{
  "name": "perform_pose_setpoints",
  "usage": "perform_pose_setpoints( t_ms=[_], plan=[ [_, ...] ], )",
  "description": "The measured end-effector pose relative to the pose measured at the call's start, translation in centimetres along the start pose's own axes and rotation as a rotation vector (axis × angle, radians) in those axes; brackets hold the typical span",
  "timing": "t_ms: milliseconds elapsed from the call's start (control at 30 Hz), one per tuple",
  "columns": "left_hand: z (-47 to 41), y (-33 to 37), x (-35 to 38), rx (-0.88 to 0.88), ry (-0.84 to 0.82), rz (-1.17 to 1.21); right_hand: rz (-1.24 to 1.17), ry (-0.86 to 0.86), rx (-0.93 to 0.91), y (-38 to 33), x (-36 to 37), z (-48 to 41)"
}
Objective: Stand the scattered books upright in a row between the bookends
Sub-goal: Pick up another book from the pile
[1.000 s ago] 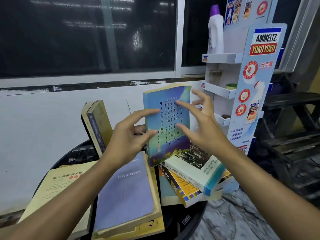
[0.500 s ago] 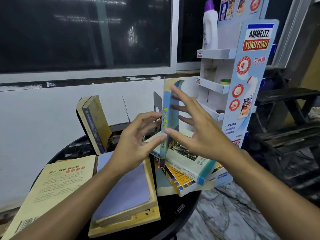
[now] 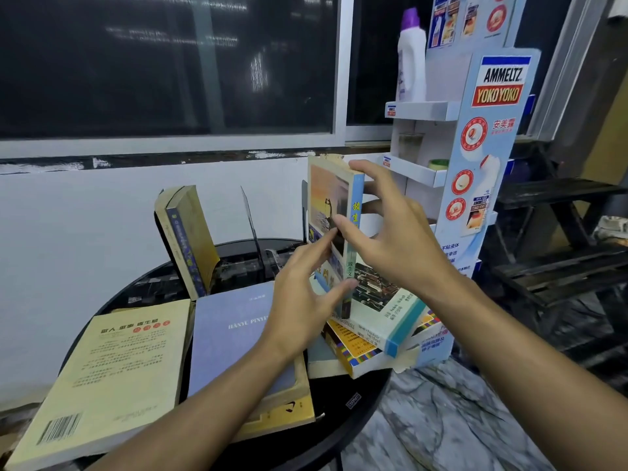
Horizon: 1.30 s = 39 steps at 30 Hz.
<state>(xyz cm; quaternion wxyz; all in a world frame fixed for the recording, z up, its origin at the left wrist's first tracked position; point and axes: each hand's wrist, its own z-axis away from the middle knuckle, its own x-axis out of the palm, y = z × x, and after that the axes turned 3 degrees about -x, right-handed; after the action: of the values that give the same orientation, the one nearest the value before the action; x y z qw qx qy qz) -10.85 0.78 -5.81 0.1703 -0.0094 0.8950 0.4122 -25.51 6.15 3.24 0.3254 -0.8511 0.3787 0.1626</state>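
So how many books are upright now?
3: a cream-spined book and a dark-spined book lean together at the table's back left; a sunset-cover book is held upright by left hand and right hand above the right stack. None seems hidden.

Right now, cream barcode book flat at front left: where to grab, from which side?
Grip the cream book at its near-left corner, from front-left. It lies flat, back cover up, and that corner seems to overhang the table rim, so fingers likely slide under, thumb on top. Its right edge is close beside the lavender book. The left hand and right hand hold the blue-spined book.
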Motion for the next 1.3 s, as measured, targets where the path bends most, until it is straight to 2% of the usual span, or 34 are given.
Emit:
perform_pose_setpoints(
  t_ms=[233,333,400,533,733,900,1067,1167,1300],
  plan=[
    [-0.5,0.5,0.5,0.023,0.040,-0.113,0.070,0.103,0.049,-0.5,1.0,-0.8],
    [-0.5,0.4,-0.7,0.032,-0.021,-0.171,0.078,0.108,0.052,-0.9,1.6,-1.2],
    [-0.6,0.0,-2.2,0.064,-0.065,-0.266,0.078,0.114,0.037,-1.2,2.2,-1.7],
    [-1.4,-1.2,-6.7,0.105,-0.039,-0.537,0.045,0.106,-0.004,-2.1,3.4,-2.8],
    [-4.6,-3.0,-14.1,0.055,0.047,-0.838,0.023,0.076,-0.007,-3.4,5.7,-4.6],
    [-7.8,-6.0,-19.2,-0.111,0.017,-1.035,-0.009,0.026,-0.015,-4.3,8.1,-6.1],
    [-9.4,-7.9,-21.2,-0.333,-0.036,-1.007,-0.012,0.016,-0.044,-4.9,11.3,-8.0],
    [-9.7,-8.5,-21.8,-0.330,-0.075,-0.942,0.019,0.004,-0.049,-4.9,13.5,-9.1],
    [-9.4,-8.7,-22.1,-0.281,-0.042,-0.873,-0.007,-0.033,-0.041,-4.5,16.6,-10.4]
  ],
)
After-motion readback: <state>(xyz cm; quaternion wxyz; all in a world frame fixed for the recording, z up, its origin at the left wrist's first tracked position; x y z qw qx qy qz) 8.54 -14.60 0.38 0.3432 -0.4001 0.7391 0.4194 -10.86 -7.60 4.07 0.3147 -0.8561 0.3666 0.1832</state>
